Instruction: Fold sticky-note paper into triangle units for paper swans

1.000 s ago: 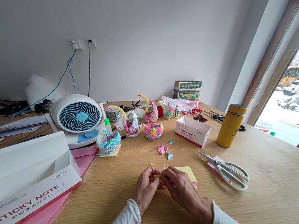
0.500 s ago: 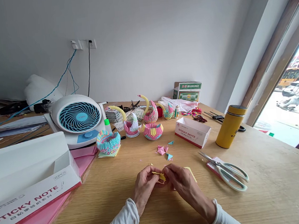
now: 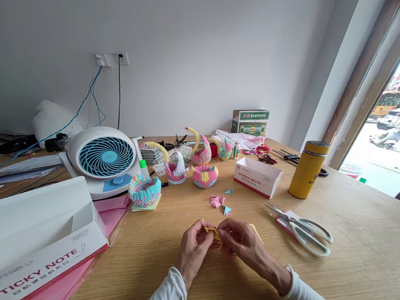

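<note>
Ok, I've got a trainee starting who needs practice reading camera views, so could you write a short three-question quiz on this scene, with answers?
1. Open question: What are the bare left hand and the bare right hand holding between their fingers?
2. True or false: Neither hand touches the metal scissors with pale handles.
3. Fill in the blank: From the wearer's viewpoint, the tall yellow cylindrical flask stands to the ____ of the small open white cardboard box with red edging.

Key:
1. A small folded piece of yellow paper.
2. True.
3. Right.
</note>
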Available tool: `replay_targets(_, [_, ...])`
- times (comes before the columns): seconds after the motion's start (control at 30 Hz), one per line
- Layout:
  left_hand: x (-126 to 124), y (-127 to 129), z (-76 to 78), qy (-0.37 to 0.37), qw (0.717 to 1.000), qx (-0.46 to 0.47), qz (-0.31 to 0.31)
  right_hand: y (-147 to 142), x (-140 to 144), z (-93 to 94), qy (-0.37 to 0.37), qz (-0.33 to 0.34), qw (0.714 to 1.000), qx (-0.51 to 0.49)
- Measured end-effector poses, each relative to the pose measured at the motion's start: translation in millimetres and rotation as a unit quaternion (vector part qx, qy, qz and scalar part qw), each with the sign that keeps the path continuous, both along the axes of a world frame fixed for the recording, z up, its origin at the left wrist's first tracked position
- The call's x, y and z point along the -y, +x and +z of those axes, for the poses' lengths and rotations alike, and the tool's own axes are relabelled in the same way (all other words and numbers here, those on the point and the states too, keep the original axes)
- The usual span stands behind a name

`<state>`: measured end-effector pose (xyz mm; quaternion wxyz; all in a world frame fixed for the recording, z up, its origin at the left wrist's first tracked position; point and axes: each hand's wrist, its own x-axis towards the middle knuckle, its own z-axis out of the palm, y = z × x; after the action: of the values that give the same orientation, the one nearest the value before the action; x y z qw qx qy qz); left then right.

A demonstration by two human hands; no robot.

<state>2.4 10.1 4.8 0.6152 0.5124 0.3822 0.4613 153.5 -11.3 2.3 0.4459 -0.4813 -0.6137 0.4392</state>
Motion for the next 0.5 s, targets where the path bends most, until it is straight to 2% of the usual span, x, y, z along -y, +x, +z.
replay_targets(0.17, [-0.8,0.7,-2.3,0.021,1.000,0.008,-0.013,-0.9,-0.4,-1.4,0.017,-0.007,0.999,0.029])
replay_targets(0.3, [-0.5,0.2,-5.4,0.041,0.999,-0.018,-0.014,-3.8,3.0,1.4,0.070,-0.041,0.990,0.113])
replay_targets(0.37, [-0.1,-0.4,-7.4,0.056,0.997,-0.041,-0.015,-4.4,4.2,0.6,0.129,-0.073,0.971,0.188])
replay_targets(0.5, [2.1,-1.0,-7.9,0.072,0.995,-0.047,-0.044,-3.0,5.0,-4.1,0.217,-0.128,0.911,0.326])
